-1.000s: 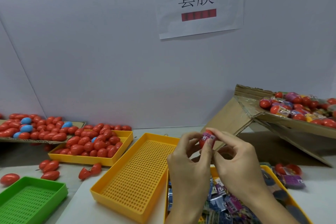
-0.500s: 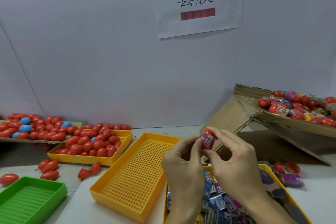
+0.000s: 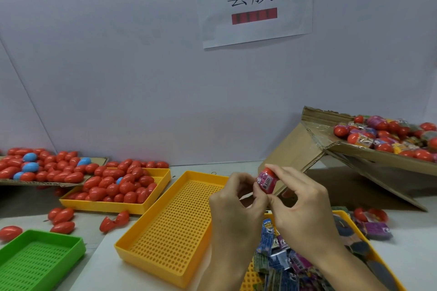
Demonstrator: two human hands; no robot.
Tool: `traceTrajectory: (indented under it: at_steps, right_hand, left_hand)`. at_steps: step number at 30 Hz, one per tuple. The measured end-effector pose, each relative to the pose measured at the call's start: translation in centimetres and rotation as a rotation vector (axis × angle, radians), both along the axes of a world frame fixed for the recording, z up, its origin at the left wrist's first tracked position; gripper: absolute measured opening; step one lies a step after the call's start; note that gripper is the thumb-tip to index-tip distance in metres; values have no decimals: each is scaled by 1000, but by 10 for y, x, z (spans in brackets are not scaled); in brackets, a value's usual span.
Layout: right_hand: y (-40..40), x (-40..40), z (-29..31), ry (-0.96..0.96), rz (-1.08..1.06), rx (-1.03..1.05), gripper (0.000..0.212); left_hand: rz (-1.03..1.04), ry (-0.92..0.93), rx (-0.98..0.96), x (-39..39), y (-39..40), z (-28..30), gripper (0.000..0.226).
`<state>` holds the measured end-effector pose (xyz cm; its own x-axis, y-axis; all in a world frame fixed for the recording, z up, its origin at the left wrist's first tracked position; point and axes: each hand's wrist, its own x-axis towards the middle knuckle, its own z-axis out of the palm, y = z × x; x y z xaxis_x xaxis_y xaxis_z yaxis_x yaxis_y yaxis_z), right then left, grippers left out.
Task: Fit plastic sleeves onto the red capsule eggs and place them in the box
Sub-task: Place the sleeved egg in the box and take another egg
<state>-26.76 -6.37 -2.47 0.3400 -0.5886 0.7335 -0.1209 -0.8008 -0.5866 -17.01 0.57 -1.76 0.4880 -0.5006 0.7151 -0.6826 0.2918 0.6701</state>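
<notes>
White wall panels back our grey counter (image 3: 402, 255); at centre our left hand (image 3: 233, 205) and right hand (image 3: 300, 205) pinch a sleeved egg (image 3: 267, 181).

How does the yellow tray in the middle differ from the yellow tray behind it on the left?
The middle yellow tray shows a bare perforated floor with nothing in it; the left yellow tray is heaped with red capsule eggs, with one blue egg among them. The middle tray lies nearer the camera and angled; the left one sits further back, towards the wall. Both are yellow, rectangular and shallow, and both rest on the table.
</notes>
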Motion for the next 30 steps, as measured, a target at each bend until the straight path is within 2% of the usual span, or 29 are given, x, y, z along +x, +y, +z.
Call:
traceTrajectory:
  at_steps: [4, 10, 21, 30]
  right_hand:
    - [0, 0, -1, 0, 17, 3, 52]
    - [0, 1, -2, -5, 4, -7, 51]
    - [-1, 2, -3, -36, 18, 27, 45]
    - [-5, 2, -9, -36, 31, 74, 42]
  left_hand:
    - [-12, -77, 15, 7, 0, 0, 18]
    - [13, -171, -21, 6, -2, -2, 11]
    - [54, -114, -42, 0, -3, -6, 32]
    - [52, -13, 12, 1, -4, -5, 27]
